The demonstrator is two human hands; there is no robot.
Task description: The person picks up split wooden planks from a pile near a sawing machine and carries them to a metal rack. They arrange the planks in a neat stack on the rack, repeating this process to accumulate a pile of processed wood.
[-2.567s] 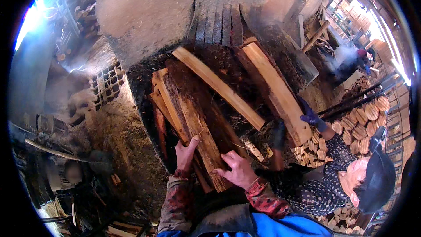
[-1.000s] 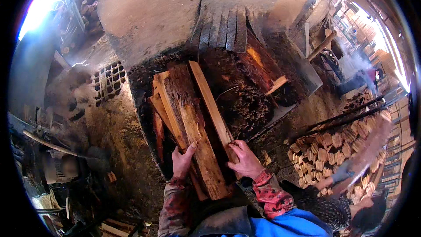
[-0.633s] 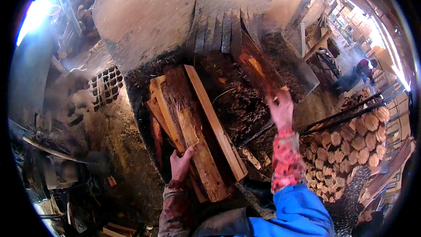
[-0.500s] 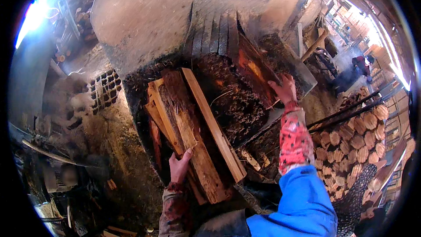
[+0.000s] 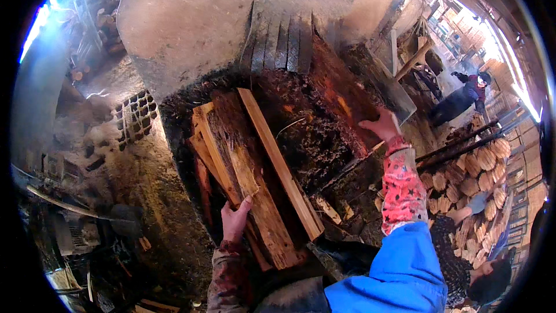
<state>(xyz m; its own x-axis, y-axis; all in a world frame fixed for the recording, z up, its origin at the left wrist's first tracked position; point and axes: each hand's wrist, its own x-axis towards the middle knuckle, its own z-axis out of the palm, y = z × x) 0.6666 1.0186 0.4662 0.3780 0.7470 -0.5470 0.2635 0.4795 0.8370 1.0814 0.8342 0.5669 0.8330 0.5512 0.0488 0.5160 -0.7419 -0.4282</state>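
My left hand (image 5: 236, 219) is closed on the near left edge of a bark-covered wood slab (image 5: 250, 177), thumb on top and fingers hidden beneath. Beside that slab, on its right, lies a narrow pale plank (image 5: 278, 162); thinner pale pieces (image 5: 202, 117) stick out on its left. My right hand (image 5: 382, 126) is further out, gripping the right edge of a dark reddish-brown wood slab (image 5: 343, 98) with thumb and fingers. The slab's far end reaches beside a row of dark hanging strips (image 5: 284, 43). Dark crumbly debris (image 5: 321, 145) lies between the two slabs.
A large tan wall (image 5: 191, 23) rises ahead. Stacked split wood (image 5: 472, 174) and dark bars (image 5: 457, 146) stand at right. One person (image 5: 457, 101) is bent over at far right; another person (image 5: 457, 255) reaches toward the stack close by. A holed grate (image 5: 136, 119) lies left.
My right hand has shifted slightly right and nearer, its fingers less spread, along the reddish slab's edge. The left hand stays put. At right, the nearby person reaches further over the stack.
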